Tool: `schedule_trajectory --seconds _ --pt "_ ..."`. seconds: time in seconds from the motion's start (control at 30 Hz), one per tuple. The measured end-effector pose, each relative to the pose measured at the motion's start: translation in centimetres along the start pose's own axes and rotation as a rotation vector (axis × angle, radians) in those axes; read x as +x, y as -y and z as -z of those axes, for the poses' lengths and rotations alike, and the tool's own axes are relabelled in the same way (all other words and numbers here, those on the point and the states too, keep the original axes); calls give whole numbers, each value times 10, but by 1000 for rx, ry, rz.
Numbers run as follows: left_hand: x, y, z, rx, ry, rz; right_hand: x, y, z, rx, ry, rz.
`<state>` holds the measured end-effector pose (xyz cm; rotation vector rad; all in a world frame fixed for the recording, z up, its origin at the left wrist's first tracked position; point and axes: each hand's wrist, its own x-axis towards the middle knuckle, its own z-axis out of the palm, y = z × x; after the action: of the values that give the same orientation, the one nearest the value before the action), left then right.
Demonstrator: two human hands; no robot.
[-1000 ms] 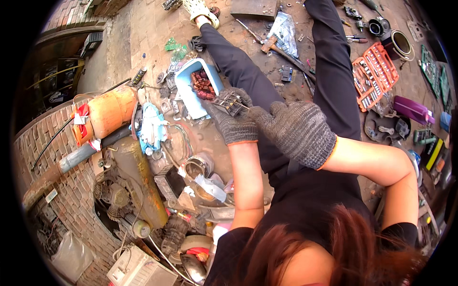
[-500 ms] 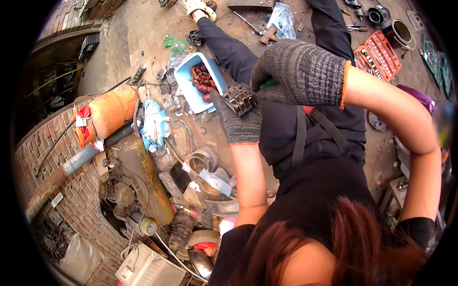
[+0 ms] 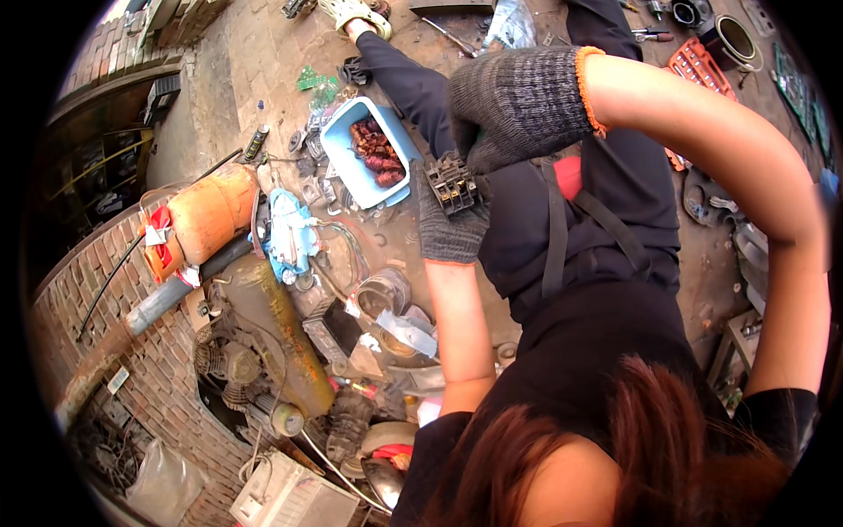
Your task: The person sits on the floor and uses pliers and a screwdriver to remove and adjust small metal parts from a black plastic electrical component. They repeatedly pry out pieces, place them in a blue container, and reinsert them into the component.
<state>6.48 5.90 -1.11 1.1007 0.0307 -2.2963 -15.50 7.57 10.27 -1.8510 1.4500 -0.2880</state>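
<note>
A small black blocky component of hard, ridged plastic with pale metal contacts along its slotted face (image 3: pixel 454 188) sits in the left hand (image 3: pixel 454 233), right of the blue bin and above the lap. That hand wears a grey knitted glove with an orange cuff; its fingers are closed around the component from below and behind. The right hand (image 3: pixel 522 107), in a matching coarse-ribbed glove, is just above it with fingers curled in; a sliver of a dark green object (image 3: pixel 479 136) shows in their fold, though I cannot tell its shape.

The rectangular light-blue plastic bin (image 3: pixel 353 176) holds tangled, reddish-brown copper-like coils (image 3: pixel 378 151). The right glove covers part of the component's upper edge, and the bare right forearm (image 3: pixel 702 127) crosses in front of the hinged orange tool case (image 3: pixel 698 63).

To the left lie a crumpled pale-blue plastic bag (image 3: pixel 290 235), a scuffed orange cylinder (image 3: pixel 211 215) and a rust-streaked yellowish cylinder (image 3: pixel 285 342), near 1 rough brick wall (image 3: pixel 162 369).
</note>
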Motion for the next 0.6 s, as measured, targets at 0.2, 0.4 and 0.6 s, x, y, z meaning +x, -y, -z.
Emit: schedule_trajectory --seconds 0.2,0.4,0.6 --pt "13 -7 4 -45 276 -145 -41 27 -46 -199 -269 7" --pt "8 -3 -30 -373 543 -72 -74 45 -82 -264 -560 -18" --pt "-1 0 -39 -562 664 -75 -81 56 -90 -258 -531 -50"
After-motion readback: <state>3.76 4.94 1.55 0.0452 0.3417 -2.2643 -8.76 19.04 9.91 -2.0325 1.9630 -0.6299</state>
